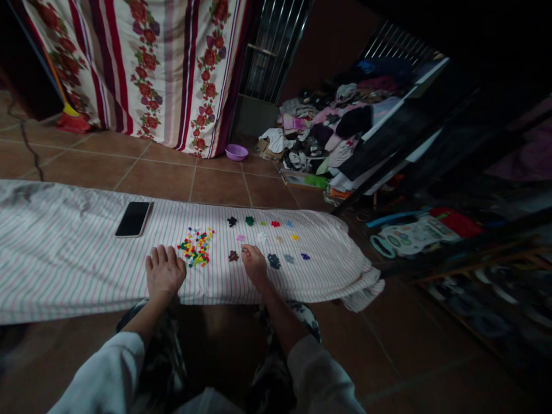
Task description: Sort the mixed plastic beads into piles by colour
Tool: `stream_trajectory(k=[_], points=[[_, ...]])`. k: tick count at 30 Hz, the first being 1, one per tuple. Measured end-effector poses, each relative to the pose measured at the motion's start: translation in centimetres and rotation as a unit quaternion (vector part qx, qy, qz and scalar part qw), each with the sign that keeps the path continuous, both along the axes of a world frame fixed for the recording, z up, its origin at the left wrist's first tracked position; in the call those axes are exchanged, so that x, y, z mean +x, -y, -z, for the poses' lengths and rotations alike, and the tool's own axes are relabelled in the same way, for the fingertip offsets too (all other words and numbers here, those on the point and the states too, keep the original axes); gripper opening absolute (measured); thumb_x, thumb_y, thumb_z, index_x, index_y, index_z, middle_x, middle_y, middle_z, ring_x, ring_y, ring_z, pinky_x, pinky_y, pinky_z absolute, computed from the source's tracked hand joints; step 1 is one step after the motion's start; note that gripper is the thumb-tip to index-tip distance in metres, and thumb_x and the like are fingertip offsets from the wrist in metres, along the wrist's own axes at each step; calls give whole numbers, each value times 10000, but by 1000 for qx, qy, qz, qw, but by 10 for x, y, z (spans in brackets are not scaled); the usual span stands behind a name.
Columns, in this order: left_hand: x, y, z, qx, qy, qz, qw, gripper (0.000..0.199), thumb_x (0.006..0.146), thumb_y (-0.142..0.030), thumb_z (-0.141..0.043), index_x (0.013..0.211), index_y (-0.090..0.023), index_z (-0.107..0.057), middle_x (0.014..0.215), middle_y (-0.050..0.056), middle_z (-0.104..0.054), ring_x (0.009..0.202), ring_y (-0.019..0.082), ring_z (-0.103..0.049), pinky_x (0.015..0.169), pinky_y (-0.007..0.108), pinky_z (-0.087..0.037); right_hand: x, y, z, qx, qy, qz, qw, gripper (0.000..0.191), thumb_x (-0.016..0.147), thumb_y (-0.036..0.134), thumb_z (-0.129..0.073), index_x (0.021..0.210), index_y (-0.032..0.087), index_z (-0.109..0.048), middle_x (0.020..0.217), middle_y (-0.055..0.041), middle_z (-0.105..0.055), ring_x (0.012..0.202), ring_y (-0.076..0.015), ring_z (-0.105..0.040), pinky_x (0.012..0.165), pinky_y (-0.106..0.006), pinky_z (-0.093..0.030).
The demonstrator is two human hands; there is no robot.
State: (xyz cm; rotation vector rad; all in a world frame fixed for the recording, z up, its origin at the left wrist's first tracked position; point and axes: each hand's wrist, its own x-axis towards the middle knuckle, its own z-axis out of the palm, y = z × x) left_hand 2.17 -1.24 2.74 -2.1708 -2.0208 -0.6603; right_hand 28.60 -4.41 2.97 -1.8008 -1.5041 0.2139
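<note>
The left hand (166, 271) lies palm down on the striped cloth (99, 270) over the tabletop, its fingers stretched toward the far side and slightly spread, just beside the near left edge of a mixed pile (197, 248) of small coloured pieces. The right hand (253, 263) has its fingers curled in, thumb and forefinger drawn together and aimed far and left; whether a piece sits between them I cannot tell. It is between the brown group (233, 256) on its left and the dark blue-grey group (273, 261) on its right, with the pink group (240, 237) just beyond. The mixed pile is loose and roughly round, with no clear long axis. Right of it, the single-colour groups form three rows running left to right. A phone (134, 219), far left of the pile, lies lengthwise near to far, its far end leaning right.
</note>
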Motion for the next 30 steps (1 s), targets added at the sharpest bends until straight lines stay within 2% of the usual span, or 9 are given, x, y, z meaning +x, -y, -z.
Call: stream_trajectory(k=[6, 11, 16, 23, 26, 30], points=[[-1, 0, 0, 7, -21, 5, 1000, 496, 875, -299, -328, 1261, -45, -507, 1344, 265, -487, 1336, 380, -374, 1060, 543, -297, 39, 22, -1, 18, 30, 80, 996, 237, 815, 224, -453, 916, 180, -663, 873, -69, -663, 822, -203, -585, 815, -331, -464], [-2, 1, -1, 10, -35, 8, 999, 471, 881, -312, -321, 1220, -59, -527, 1302, 254, -514, 1308, 378, -397, 1036, 529, -314, 68, 40, 7, 52, 56, 135, 988, 190, 822, 235, -461, 865, 180, -637, 865, -88, -659, 855, -227, -561, 836, -363, -442], [0, 1, -3, 12, -54, -1, 998, 458, 883, -303, -314, 1199, -57, -536, 1302, 257, -511, 1280, 372, -418, 1024, 512, -320, 83, 49, 22, 72, 61, 127, 987, 163, 823, 230, -458, 863, 192, -611, 901, -94, -657, 897, -234, -558, 872, -396, -435], [0, 2, -6, 1, -57, 6, 998, 448, 867, -307, -330, 1178, -70, -548, 1221, 240, -553, 1239, 369, -437, 986, 510, -341, 86, 51, 46, 92, 43, 106, 989, 202, 811, 215, -433, 918, 207, -605, 1035, -106, -641, 1036, -244, -556, 941, -452, -439], [0, 3, -7, 4, -58, 3, 998, 444, 863, -305, -335, 1187, -83, -542, 1229, 230, -552, 1240, 361, -436, 989, 507, -338, 87, 51, 49, 97, 44, 105, 989, 232, 825, 227, -420, 958, 199, -608, 1053, -112, -642, 1049, -243, -562, 953, -457, -444], [1, 3, -7, 3, -63, 3, 998, 439, 868, -313, -320, 1166, -88, -549, 1222, 224, -555, 1235, 357, -443, 982, 501, -345, 88, 48, 44, 95, 57, 88, 990, 282, 858, 247, -417, 1038, 179, -623, 1118, -132, -636, 1105, -245, -554, 986, -451, -433]])
